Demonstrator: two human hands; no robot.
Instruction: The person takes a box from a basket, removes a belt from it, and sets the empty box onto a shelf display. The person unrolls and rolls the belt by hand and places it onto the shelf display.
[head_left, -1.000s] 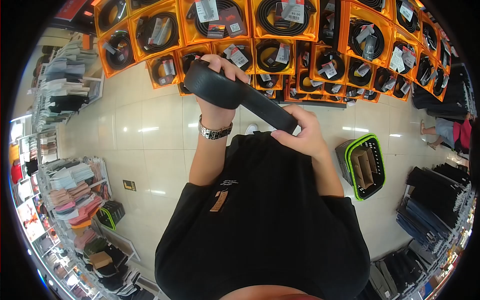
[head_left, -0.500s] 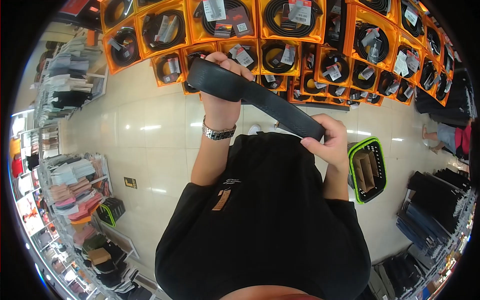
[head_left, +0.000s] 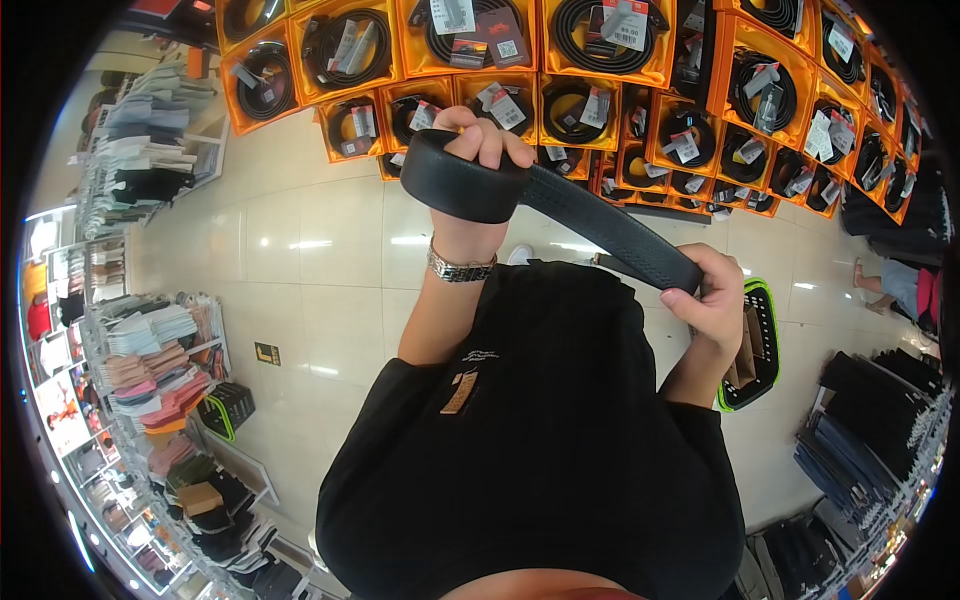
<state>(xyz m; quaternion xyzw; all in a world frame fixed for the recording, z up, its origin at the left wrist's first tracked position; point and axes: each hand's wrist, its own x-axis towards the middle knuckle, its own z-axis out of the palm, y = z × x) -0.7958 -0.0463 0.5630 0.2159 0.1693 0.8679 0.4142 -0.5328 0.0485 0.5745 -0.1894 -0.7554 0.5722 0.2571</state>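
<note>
Between my two hands a black leather belt (head_left: 612, 236) is stretched at a slant, with one part bent into a broad loop. My left hand (head_left: 484, 145), with a metal-band watch (head_left: 461, 265) on the wrist, has its fingers wrapped over the edge of that loop. My right hand (head_left: 712, 293) pinches the belt's lower right stretch, thumb on the near side. Under this stretch, a short dark strip shows; whether it is the belt's other end I cannot tell.
Orange boxes (head_left: 606, 77) of coiled, tagged belts stand in rows ahead. A green-rimmed shopping basket (head_left: 768, 363) is on the floor at right, partly behind my right arm. Folded clothes (head_left: 146, 337) fill shelves at left; dark trousers (head_left: 868, 405) hang at right, with another person beyond.
Both hands and the belt have shifted right in view, the right hand farther, so it now overlaps the basket. My left fingers have come over the loop's front edge. The surroundings shifted slightly too.
</note>
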